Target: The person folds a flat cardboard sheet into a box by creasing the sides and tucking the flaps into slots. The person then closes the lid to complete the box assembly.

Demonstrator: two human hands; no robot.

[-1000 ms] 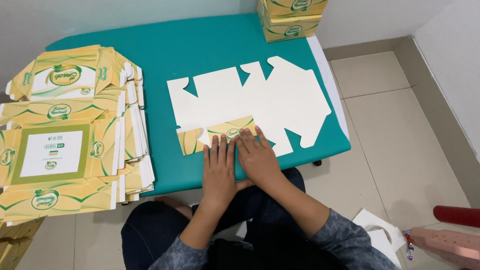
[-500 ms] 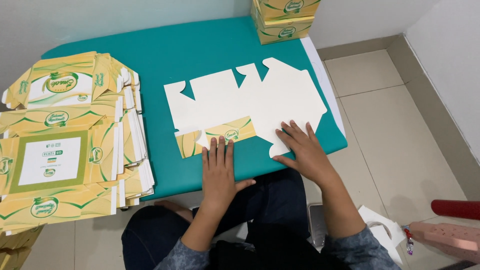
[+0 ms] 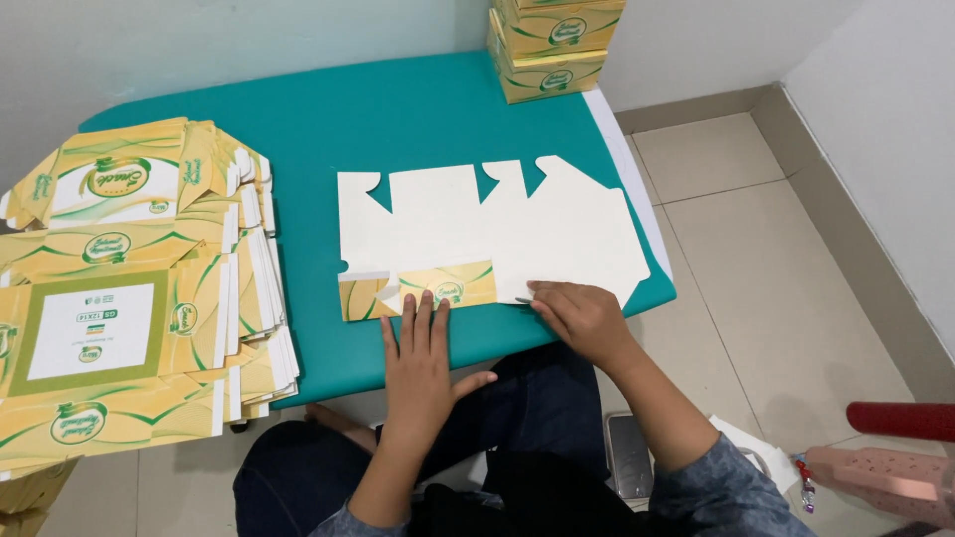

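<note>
Teal table [image 3: 398,109] stands against a pale wall [image 3: 199,40]. Beige tiled floor [image 3: 776,288] lies to the right, with even light.
</note>
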